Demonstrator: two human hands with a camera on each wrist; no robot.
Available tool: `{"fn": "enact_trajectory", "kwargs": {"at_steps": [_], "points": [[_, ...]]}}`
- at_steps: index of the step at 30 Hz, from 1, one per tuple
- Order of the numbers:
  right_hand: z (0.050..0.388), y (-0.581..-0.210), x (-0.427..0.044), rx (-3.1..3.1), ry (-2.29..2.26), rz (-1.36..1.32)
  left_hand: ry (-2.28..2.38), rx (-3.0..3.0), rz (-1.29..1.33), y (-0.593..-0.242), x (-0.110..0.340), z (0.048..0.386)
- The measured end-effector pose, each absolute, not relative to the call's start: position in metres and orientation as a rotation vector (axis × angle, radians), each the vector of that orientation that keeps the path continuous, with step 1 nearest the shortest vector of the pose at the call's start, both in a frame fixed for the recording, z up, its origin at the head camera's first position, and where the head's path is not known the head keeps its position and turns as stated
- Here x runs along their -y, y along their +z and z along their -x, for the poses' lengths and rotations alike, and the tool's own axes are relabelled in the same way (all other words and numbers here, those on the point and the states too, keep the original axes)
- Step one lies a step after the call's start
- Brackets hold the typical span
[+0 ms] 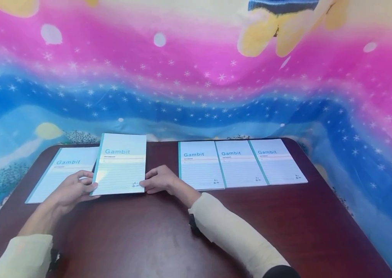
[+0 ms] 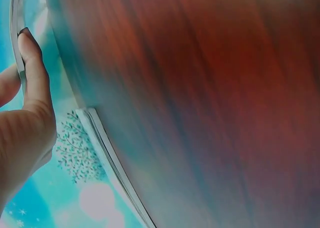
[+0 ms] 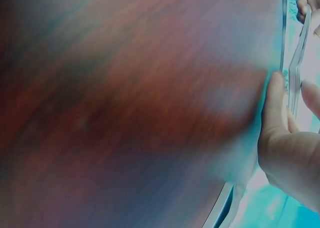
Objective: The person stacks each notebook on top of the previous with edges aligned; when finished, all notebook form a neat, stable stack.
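Observation:
A white notebook with a teal spine and "Gambit" on its cover (image 1: 123, 166) is held up off the table, its cover facing me. My left hand (image 1: 72, 189) pinches its lower left corner. At the lower right edge, my right hand (image 1: 161, 179) grips it between thumb and fingers. The left wrist view shows the left hand (image 2: 32, 107) on the notebook's thin edge (image 2: 16, 37). In the right wrist view the right hand (image 3: 287, 143) has the notebook (image 3: 297, 62) between thumb and fingers. Partly behind the held notebook, another matching notebook (image 1: 57, 173) lies flat on the left.
Three more matching notebooks lie side by side on the right: a near one (image 1: 201, 166), a middle one (image 1: 241, 164) and a far-right one (image 1: 279, 162). They rest on a dark red-brown table (image 1: 130, 235). A colourful printed cloth (image 1: 196, 85) hangs behind the table's back edge.

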State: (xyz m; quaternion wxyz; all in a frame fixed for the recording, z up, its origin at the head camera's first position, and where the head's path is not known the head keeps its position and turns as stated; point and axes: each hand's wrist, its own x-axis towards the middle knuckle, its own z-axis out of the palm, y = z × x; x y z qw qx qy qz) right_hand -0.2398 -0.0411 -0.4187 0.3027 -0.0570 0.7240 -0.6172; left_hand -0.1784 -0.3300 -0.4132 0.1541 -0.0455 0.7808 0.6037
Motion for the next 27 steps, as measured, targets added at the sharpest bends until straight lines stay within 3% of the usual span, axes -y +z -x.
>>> {"fn": "enact_trajectory", "kwargs": {"at_steps": [27], "points": [[0.249, -0.397, -0.021, -1.956, -1.7, 0.218, 1.829, -2.189, 0.041, -0.4, 0.272, 0.187]]}}
